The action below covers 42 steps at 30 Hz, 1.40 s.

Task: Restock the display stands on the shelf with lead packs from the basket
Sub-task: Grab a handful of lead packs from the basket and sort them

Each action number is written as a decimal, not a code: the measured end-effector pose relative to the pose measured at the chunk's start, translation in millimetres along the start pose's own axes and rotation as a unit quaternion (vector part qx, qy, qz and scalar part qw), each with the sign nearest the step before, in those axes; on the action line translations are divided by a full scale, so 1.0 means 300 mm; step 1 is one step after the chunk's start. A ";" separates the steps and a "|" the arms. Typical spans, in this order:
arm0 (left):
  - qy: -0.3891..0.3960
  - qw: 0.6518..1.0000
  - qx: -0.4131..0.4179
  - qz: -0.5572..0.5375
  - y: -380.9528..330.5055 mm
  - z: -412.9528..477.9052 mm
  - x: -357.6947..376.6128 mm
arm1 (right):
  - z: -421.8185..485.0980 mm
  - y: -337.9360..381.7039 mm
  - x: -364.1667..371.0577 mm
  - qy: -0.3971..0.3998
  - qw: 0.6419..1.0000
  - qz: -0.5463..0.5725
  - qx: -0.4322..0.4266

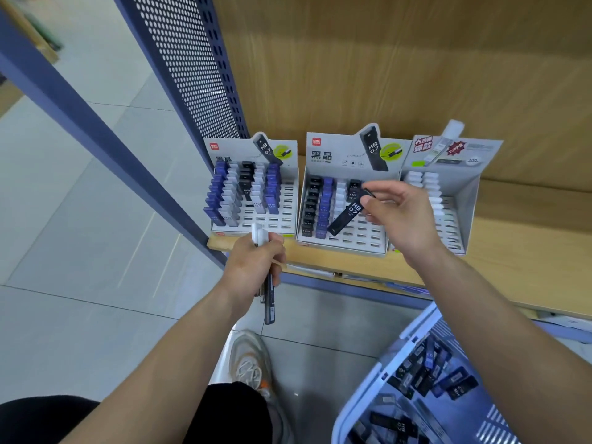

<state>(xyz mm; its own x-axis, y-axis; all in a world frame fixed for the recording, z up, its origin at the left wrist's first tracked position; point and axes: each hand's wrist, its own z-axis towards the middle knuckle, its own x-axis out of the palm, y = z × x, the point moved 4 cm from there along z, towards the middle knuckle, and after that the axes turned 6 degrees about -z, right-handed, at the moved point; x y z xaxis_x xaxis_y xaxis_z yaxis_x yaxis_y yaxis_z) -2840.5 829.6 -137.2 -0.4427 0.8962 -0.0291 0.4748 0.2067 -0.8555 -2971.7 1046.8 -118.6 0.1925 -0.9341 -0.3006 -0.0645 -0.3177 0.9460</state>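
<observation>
stands of grey card sit in a row along the front edge of the wooden shelf (323, 261). the left stand (286, 216) has blue, white and black rows filling its left side and bare slots at its right front. the middle stand (368, 240) has a black row, a blue row and a white row on its left side. the right stand (465, 200) holds white rows.

the right hand (404, 216) is over the middle stand. its fingers (379, 205) pinch the top end of a black lead pack (347, 217). the pack tilts, with its low end down by the slots.

the left hand (253, 267) is at the shelf's front edge, just below the left stand. it grips a bunch of packs (269, 299), white tops up and dark ends hanging down.

the light blue basket (368, 389) is low on the right, below the shelf. many dark and blue lead packs (423, 376) lie loose in it.

behind the stands is a wood wall (400, 75). a blue panel (189, 59) with little holes stands at the shelf's left end. the floor (80, 225) is pale tile, and a shoe (250, 360) stands on it.
</observation>
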 end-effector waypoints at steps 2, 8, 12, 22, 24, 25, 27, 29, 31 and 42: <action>-0.013 1.000 -0.017 -0.014 0.006 0.003 -0.030 | 0.023 0.020 0.062 0.018 1.000 -0.011 -0.021; -0.042 0.996 -0.052 -0.066 0.018 -0.008 -0.124 | 0.091 0.111 0.325 0.094 0.984 -0.099 -0.116; -0.051 0.993 -0.057 -0.090 0.027 -0.006 -0.185 | 0.128 0.166 0.455 0.101 0.970 -0.156 -0.157; -0.054 0.990 -0.048 -0.123 0.003 -0.003 -0.233 | 0.234 0.217 0.651 0.111 0.904 -0.345 -0.226; -0.059 0.989 -0.047 -0.128 0.005 -0.004 -0.249 | 0.242 0.197 0.668 0.122 0.901 -0.351 -0.223; -0.062 0.989 -0.046 -0.128 0.007 -0.005 -0.257 | 0.246 0.188 0.670 0.123 0.904 -0.344 -0.221; -0.065 0.989 -0.043 -0.128 0.008 -0.007 -0.265 | 0.250 0.180 0.669 0.122 0.910 -0.331 -0.217; -0.062 0.989 -0.040 -0.127 0.004 -0.010 -0.267 | 0.251 0.177 0.668 0.125 0.910 -0.328 -0.219; -0.059 0.990 -0.038 -0.125 -0.004 -0.013 -0.264 | 0.246 0.174 0.668 0.132 0.907 -0.329 -0.225; -0.054 0.992 -0.039 -0.105 -0.009 -0.020 -0.266 | 0.245 0.183 0.681 0.139 0.889 -0.369 -0.231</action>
<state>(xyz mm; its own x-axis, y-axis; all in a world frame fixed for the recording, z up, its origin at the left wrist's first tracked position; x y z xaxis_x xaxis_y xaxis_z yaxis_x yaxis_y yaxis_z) -2802.0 759.8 -129.3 -0.6148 0.7839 0.0871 0.4193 0.4183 -0.8057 -3007.9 826.5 -137.0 0.2546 -0.4026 -0.8793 0.5773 -0.6662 0.4721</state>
